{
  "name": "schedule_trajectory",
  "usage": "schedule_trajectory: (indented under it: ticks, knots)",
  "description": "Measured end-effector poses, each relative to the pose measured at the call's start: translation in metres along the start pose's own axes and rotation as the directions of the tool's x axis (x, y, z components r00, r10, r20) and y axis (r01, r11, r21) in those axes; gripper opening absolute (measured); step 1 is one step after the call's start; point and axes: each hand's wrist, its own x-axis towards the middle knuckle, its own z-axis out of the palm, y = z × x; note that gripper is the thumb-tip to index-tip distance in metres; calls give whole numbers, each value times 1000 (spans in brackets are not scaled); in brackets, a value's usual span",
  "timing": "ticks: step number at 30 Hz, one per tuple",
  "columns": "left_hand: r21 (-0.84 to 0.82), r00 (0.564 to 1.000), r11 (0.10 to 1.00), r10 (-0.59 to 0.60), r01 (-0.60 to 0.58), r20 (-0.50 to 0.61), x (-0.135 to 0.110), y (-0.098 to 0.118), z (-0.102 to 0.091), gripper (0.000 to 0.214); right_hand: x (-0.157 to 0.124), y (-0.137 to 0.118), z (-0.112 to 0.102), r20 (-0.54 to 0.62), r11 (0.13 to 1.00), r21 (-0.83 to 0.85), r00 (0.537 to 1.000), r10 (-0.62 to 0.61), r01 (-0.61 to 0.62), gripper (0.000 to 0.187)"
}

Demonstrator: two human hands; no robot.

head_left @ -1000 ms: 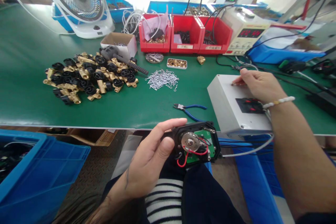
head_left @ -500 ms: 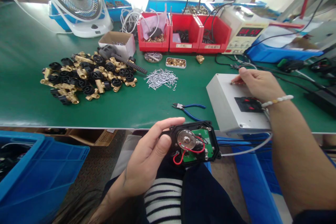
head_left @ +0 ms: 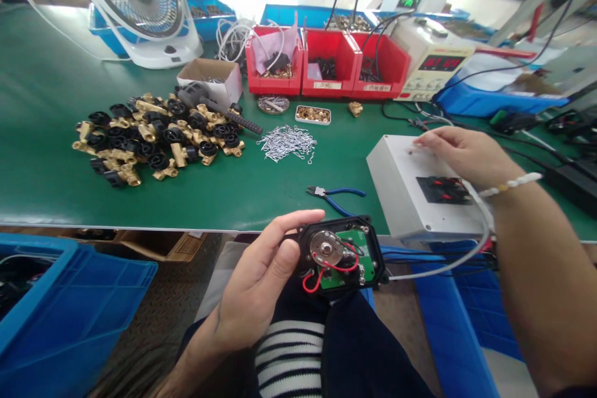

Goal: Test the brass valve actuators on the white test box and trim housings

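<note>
My left hand [head_left: 254,283] grips the left side of an open black motor housing [head_left: 380,261], thumb on its near edge. Inside it sit a round metal motor [head_left: 325,249], a green circuit board [head_left: 368,258] and red wires [head_left: 311,286]. A grey cable [head_left: 436,270] runs from the housing towards the right. My right hand [head_left: 459,149] rests over the top of a white control box [head_left: 401,193], fingers curled and drawn together. Beside the fingertips is a small switch [head_left: 410,151]; whether they pinch anything is hidden. Nearer my wrist is a black terminal block [head_left: 441,189] with red parts.
Blue-handled cutters [head_left: 342,191] lie beyond the housing. Cotter pins [head_left: 286,143] and brass fittings with black caps [head_left: 158,137] are heaped on the green table [head_left: 261,193]. Red bins [head_left: 329,68], a power supply [head_left: 433,62] and a fan [head_left: 140,6] stand behind. A blue crate [head_left: 69,305] is at left.
My right hand has shifted slightly right, its wrist turned outward. The grey cable now arcs higher beside the box. The housing has moved slightly left in my left hand. The power supply's digits differ.
</note>
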Motion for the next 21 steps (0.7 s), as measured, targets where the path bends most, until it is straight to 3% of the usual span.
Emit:
schedule_trajectory:
  ticks: [2,4,5,6,7,9,11,14,17,21]
  knots:
    - [-30,1000,1000,-2,1,-17,1,-3,-1,33,-17,-6,-12,-81,998,-28,995,-53,51,22]
    - [-77,1000,997,-2,-1,-31,2,-6,1,34,-47,-15,-16,-130,967,135,971,-201,218,31]
    - [-101,999,995,-3,-1,-36,3,-7,2,34,-65,-20,-14,-114,884,339,946,-302,323,40]
    - [-123,999,992,-7,2,-40,3,-8,4,35,-84,-27,-8,-53,740,561,908,-415,371,53]
    - [-140,999,990,-9,4,-39,4,-8,5,35,-103,-34,0,64,622,723,866,-495,302,68]
    - [-138,1000,990,2,-3,-13,5,-7,8,34,-135,-50,24,228,530,838,799,-556,130,89]
    - [-30,999,999,42,-42,10,6,-3,7,31,-156,-63,50,264,480,877,805,-531,29,80]
    - [244,985,956,170,-163,-9,6,2,0,30,-165,-74,77,203,356,934,846,-493,-16,59]
    - [390,955,874,289,-289,61,9,8,-11,33,-163,-74,87,174,359,933,877,-448,-2,58]
    - [517,920,761,315,-392,233,16,18,-19,24,-160,-65,86,209,489,870,849,-485,65,63]
